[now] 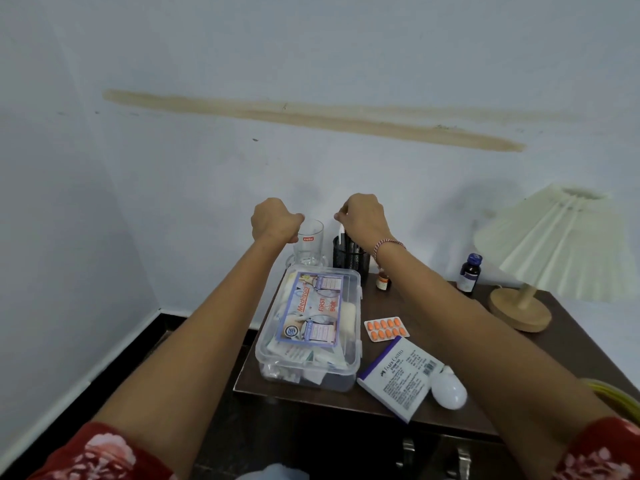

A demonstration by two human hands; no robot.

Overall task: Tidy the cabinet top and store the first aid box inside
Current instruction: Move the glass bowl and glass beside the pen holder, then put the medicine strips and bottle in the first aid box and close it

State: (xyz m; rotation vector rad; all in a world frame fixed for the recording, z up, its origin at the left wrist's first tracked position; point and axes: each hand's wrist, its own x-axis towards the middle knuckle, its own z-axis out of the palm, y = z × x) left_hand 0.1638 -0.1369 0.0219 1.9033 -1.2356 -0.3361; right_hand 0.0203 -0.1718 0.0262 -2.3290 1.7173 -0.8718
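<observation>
Left hand (273, 220): arm stretched forward, back of hand up, fingers curled at the rim of the glass mug (309, 244). Grip closed down; cannot tell whether it holds the mug.

Right hand (363, 216): arm stretched forward, wrist bent down. Grip narrowed to a fingertip pinch on the top of a white pen (341, 233), which stands in the black mesh pen holder (349, 254).

First aid box (311, 327): clear plastic, lid on, at the left front of the cabinet top (433, 306), just in front of mug and holder.

Also on the cabinet top:
- blister strip of orange tablets (387, 329)
- stamp pad box (398, 375), touching white mouse (448, 391)
- small orange-labelled bottle (383, 282)
- blue-capped dark bottle (470, 273)
- pleated lamp (554, 244)
</observation>
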